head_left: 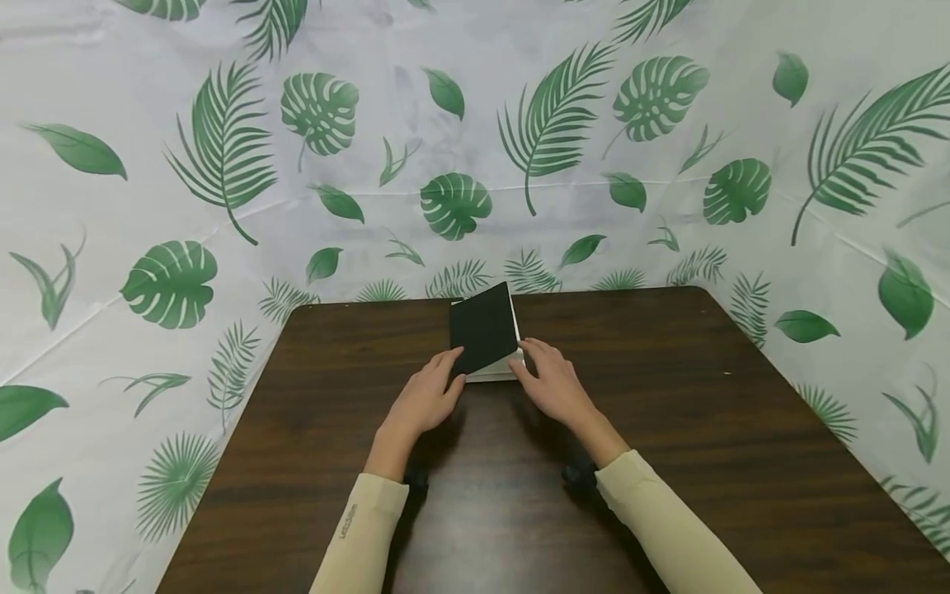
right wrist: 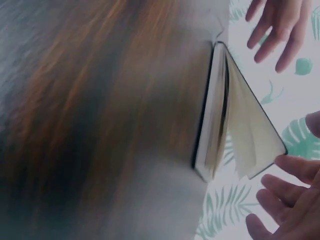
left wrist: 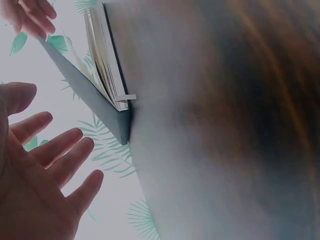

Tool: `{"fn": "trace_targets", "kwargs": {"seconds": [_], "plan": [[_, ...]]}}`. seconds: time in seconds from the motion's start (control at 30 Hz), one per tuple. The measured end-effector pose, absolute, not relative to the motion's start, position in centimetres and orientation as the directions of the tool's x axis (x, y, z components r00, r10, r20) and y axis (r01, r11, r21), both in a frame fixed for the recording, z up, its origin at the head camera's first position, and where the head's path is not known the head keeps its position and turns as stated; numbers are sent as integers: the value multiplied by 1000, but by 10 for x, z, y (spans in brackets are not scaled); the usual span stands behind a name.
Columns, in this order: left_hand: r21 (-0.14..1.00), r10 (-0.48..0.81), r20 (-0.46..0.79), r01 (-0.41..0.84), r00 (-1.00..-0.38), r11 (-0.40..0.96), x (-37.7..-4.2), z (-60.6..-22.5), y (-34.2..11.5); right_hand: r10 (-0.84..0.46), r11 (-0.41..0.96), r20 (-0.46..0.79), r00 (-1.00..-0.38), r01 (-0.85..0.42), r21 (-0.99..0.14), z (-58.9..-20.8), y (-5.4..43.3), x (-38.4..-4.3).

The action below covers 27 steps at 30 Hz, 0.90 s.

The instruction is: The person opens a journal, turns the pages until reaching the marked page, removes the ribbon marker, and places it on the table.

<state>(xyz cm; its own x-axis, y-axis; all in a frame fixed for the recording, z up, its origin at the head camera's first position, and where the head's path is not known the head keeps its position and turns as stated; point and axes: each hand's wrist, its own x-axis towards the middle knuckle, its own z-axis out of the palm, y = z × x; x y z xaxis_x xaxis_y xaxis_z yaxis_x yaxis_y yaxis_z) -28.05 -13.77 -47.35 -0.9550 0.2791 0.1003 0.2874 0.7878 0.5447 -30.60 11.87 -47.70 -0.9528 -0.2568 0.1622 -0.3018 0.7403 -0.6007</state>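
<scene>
1 black book (head_left: pixel 484 330), cover (left wrist: pixel 82 82) raised, lies near the far edge of 1 brown desk (head_left: pixel 297 462); left hand (head_left: pixel 423 400) spread beside it, right hand (head_left: pixel 557 385) spread, touching the cover (2 hands); leaf-printed white cloth (head_left: pixel 401 66) behind.

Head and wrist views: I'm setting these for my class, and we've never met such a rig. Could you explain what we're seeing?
There is no machine handling things here, just a person's two bare hands. The head picture comes from a camera worn on the head, looking forward and down. The other two come from a camera on each wrist, so the scene looks turned sideways. On the table lies a book, its dark cover partly raised from the pages. The right hand has a fingertip at the cover's free corner. The left hand, fingers spread, is beside the book. Neither seems to hold it firmly.
</scene>
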Motion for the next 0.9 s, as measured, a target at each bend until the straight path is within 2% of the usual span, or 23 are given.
{"fn": "trace_targets", "kwargs": {"seconds": [0.27,0.53,0.67,0.77,0.9], "plan": [[549,247,145,286,-958,786,-292,-463,-128,-305,705,212,-929,-370,-605,-467,96,-311],[579,139,144,198,-980,791,-308,-464,-114,-378,686,207,-902,-423,-592,-465,71,-309],[602,53,219,178,-974,779,-313,-470,-112,-406,691,218,-887,-454,-562,-466,67,-310],[588,25,307,211,-951,781,-315,-472,-112,-404,701,243,-882,-469,-537,-467,68,-312],[544,22,407,261,-913,797,-317,-472,-115,-342,706,294,-893,-450,-546,-467,71,-317]]}}
